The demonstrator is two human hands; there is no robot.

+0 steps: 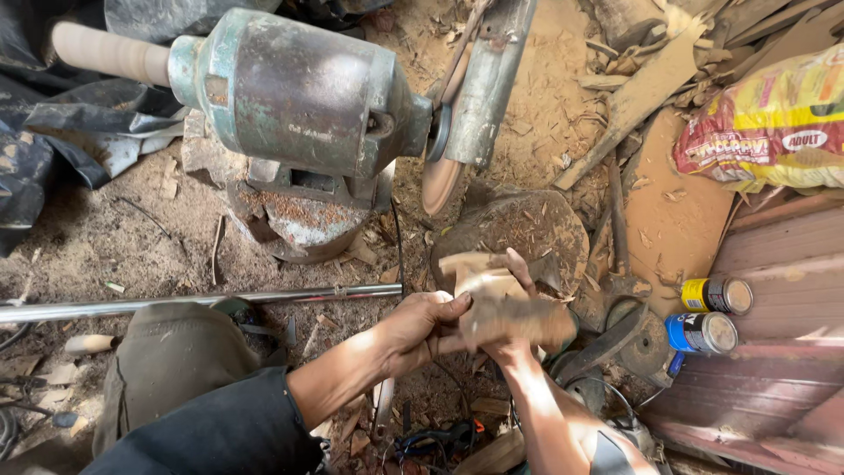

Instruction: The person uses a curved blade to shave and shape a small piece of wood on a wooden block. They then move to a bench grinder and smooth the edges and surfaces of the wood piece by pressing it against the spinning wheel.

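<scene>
Pale wood, a rough carved piece (497, 295), sits low in the centre of the view, gripped by both hands: the left hand (422, 330) clasps it from nine o'clock, the right hand (514, 339) cups it from six o'clock. A green bench grinder (299, 92) stands at eleven o'clock from it, two small tins (710, 315) at three o'clock.

Soft, warm daylight is spread evenly, brightest on the sawdust at upper right. The black sheeting (35, 149) at upper left is left in shadow. The wooden piece (505, 308) is smeared by motion blur; edges are bowed slightly.
</scene>
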